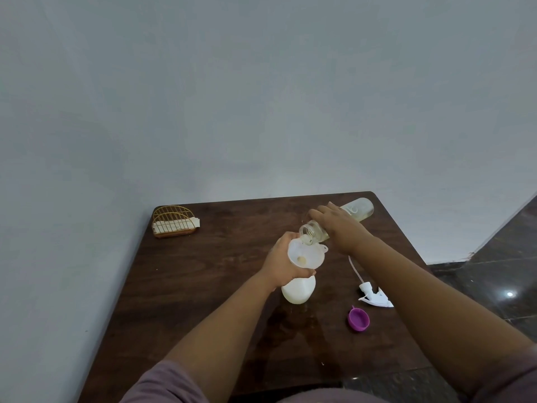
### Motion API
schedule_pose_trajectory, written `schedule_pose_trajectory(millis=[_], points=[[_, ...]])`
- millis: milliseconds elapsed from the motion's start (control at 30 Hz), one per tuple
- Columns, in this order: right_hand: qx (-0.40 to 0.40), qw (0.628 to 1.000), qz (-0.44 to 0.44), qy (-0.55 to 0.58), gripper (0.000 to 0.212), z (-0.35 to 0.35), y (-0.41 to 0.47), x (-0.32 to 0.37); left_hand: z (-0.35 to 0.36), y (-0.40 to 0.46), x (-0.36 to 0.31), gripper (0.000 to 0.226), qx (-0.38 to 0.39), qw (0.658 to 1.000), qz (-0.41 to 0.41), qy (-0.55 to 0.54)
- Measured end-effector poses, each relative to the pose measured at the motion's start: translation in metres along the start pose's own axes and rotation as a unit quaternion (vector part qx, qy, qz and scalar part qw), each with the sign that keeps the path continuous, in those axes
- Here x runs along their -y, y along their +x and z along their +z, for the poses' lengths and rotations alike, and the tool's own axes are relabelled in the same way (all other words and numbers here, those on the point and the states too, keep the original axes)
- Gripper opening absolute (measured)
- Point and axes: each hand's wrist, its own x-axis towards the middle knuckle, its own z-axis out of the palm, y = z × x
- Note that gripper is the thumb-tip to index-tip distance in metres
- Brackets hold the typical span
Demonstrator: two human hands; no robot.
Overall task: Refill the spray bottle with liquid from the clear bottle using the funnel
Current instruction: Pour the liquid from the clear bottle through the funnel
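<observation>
The right hand (338, 225) grips the tilted clear bottle (356, 210), its mouth over the funnel (305, 254). The left hand (283, 261) clasps funnel and spray bottle (297, 289) beneath. Pouring seems underway; next, steady tilting.

On the table (203, 286), the spray bottle (297, 290) stands mid-table with the funnel (305, 255) in its neck — the tilted clear bottle (356, 212) reaches in from the far right, mouth over the funnel. To the near right lie the sprayer head (374, 296) and, nearer, a cap (359, 319). A wire rack (173, 221) sits at the far left corner.
</observation>
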Motion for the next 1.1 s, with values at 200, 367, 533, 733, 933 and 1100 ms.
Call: schedule_pose_trajectory(millis=[200, 367, 533, 733, 933, 1100], points=[[0.0, 1.0, 0.004, 0.004, 0.056, -0.003, -0.003, 0.002, 0.0, 0.0, 0.0, 0.08, 0.0, 1.0, -0.001, 0.002], [-0.006, 1.0, 0.004, 0.003, 0.053, -0.006, -0.004, 0.004, 0.001, 0.001, 0.001, 0.081, 0.0, 1.0, -0.002, 0.011], [0.001, 1.0, 0.005, 0.004, 0.055, -0.01, -0.004, 0.007, 0.001, 0.002, 0.002, 0.081, 0.0, 1.0, -0.004, 0.009], [0.006, 1.0, 0.01, -0.002, 0.056, -0.012, -0.004, 0.007, 0.001, 0.002, 0.001, 0.081, 0.001, 1.0, 0.001, 0.01], [0.012, 1.0, 0.008, 0.002, 0.058, -0.009, -0.005, 0.004, 0.0, 0.002, 0.002, 0.078, 0.0, 1.0, 0.003, 0.007], [0.013, 1.0, 0.007, -0.008, 0.059, -0.011, -0.004, 0.004, 0.0, 0.002, 0.002, 0.078, 0.004, 1.0, 0.005, 0.007]])
